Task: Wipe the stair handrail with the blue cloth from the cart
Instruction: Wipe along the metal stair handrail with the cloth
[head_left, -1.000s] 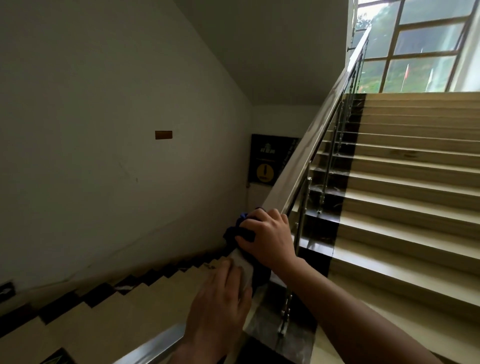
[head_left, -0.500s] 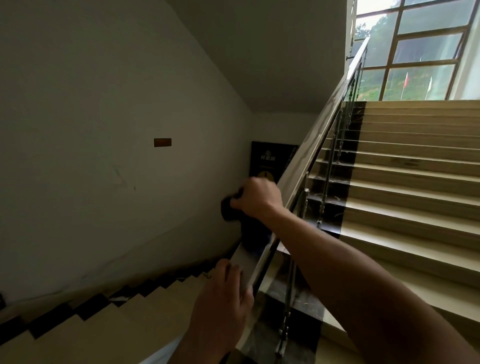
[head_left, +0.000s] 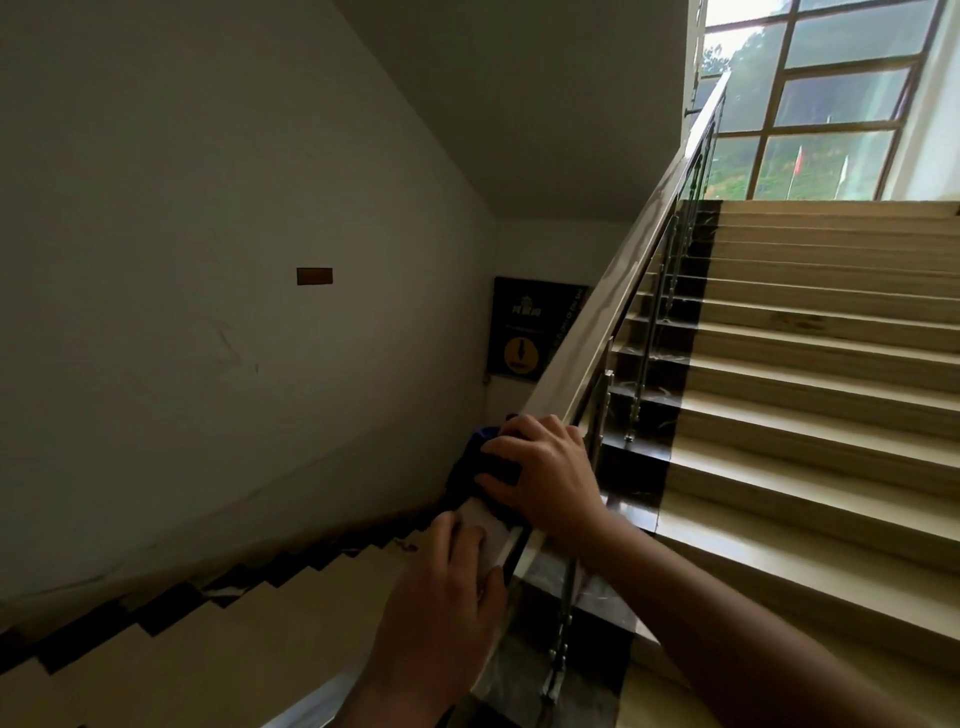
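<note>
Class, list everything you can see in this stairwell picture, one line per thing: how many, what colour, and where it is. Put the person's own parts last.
handrail: one, pale beige, slanting from bottom centre to the top right
blue cloth: one, dark blue, on the handrail under the right hand
balusters: several, silver metal, below the handrail
upper stairs: one flight, beige with a dark edge strip, right
lower stairs: one flight, beige with black trim, bottom left
poster: one, black with a yellow circle, far wall
small plate: one, brown, left wall
window: one, brown-framed, top right
left hand: one, resting on the lower handrail
right hand: one, pressing the cloth on the handrail
</note>
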